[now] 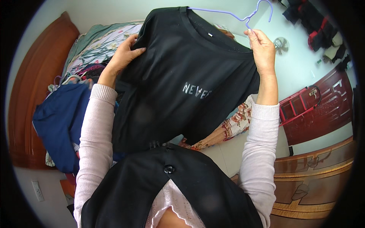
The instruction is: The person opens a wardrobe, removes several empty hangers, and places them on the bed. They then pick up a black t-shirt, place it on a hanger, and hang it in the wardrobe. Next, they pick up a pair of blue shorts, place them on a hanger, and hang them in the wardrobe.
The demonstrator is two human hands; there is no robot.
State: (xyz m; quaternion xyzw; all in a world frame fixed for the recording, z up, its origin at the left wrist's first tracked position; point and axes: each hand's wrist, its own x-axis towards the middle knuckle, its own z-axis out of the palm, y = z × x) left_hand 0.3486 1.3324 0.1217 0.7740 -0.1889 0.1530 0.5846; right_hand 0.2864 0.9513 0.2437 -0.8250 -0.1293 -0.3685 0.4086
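A black T-shirt [159,76] with pale lettering on its chest hangs spread in front of me. A light purple wire hanger [228,12] runs into its left shoulder at the neckline, and the hook rises at the upper right. My left hand [123,57] grips the left side of the shirt near the sleeve, thumb in front and fingers partly behind the cloth. With thumb and fingers pinched together, my right hand [261,47] holds the hanger just below its hook, beside the shirt's right shoulder. The hanger's other arm is hidden by my hand and the shirt.
Behind the shirt stands a bed with a wooden headboard [42,91] and flowered bedding [108,43]. Dark blue clothing [62,121] lies heaped at the left. On the right are a wooden cabinet [304,182], a red ladder [300,106], a dark red door [334,102] and a fan [281,45].
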